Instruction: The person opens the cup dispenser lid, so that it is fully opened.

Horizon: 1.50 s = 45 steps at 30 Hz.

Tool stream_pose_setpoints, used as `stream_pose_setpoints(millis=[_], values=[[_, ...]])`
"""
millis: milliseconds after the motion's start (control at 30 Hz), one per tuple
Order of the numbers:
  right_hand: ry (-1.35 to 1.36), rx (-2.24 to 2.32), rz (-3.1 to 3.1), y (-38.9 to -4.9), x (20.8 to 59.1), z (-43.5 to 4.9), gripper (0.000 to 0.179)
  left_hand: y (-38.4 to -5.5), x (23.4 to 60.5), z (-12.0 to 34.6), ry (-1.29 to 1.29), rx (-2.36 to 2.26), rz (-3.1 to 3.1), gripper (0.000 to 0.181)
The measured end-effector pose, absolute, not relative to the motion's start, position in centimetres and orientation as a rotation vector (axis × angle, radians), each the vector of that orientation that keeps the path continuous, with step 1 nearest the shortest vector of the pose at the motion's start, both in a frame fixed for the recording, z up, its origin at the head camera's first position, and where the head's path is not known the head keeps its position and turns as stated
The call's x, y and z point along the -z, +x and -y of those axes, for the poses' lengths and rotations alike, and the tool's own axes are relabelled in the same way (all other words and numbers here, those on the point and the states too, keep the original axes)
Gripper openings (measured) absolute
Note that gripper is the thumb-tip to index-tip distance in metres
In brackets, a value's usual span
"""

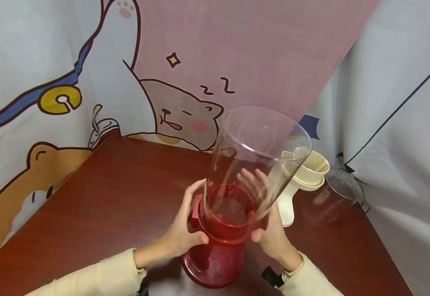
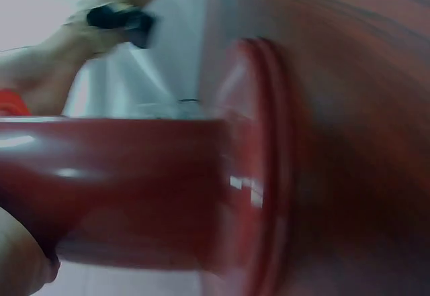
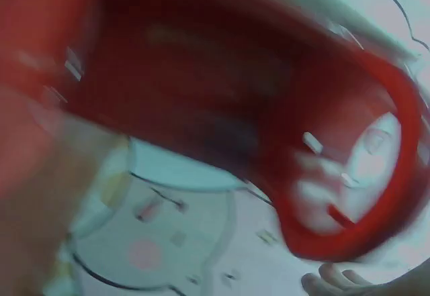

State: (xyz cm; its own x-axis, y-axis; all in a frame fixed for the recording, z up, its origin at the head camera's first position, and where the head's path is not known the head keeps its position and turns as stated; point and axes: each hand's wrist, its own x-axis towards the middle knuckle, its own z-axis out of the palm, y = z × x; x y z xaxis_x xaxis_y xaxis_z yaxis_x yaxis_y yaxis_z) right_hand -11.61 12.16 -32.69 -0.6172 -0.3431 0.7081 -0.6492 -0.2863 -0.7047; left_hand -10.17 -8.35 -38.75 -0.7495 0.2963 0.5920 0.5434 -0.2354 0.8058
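Note:
Between both hands stands a red dispenser stand [image 1: 215, 263], with a round foot and a ringed collar [image 1: 231, 230]. A tall clear cylinder [image 1: 263, 160] rises from the collar, leaning to the right in the head view. My left hand [image 1: 181, 226] grips the collar's left side, thumb in front, beside a red knob [image 1: 196, 211]. My right hand [image 1: 272, 230] holds the right side, its thumb near the collar and its fingers seen through the clear wall. The left wrist view shows the red column [image 2: 134, 188] and foot [image 2: 262, 168]; the right wrist view is blurred.
Behind my right hand is a similar cream stand [image 1: 287, 203] with a ring-shaped top. Another clear container [image 1: 342, 185] is at the far right of the brown table [image 1: 126, 189]. Printed curtains [image 1: 255, 49] enclose the back and sides.

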Motion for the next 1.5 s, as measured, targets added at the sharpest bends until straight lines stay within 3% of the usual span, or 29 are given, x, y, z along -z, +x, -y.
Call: stream_pose_setpoints(millis=[200,333,600,1167,1500], values=[[1.272,-2.243,1.39,-14.6,27.0,-12.4,0.11,-10.5,40.1,9.1,-0.995,1.956,2.061,0.121],[1.315,-2.284,1.326,-15.1,25.3,-11.6,0.105,-10.7,40.4,8.8,-0.99,1.923,2.094,0.127],[1.335,-2.198,1.338,-14.3,25.1,-10.5,0.095,-10.7,40.5,8.4,-1.031,1.984,2.069,0.128],[1.327,-2.088,1.268,-13.4,24.6,-10.2,0.095,-11.6,40.8,8.0,-1.114,1.8,2.028,0.126],[1.265,-2.293,1.328,-15.7,24.9,-11.2,0.099,-11.4,40.9,7.7,-1.057,1.848,2.082,0.126]])
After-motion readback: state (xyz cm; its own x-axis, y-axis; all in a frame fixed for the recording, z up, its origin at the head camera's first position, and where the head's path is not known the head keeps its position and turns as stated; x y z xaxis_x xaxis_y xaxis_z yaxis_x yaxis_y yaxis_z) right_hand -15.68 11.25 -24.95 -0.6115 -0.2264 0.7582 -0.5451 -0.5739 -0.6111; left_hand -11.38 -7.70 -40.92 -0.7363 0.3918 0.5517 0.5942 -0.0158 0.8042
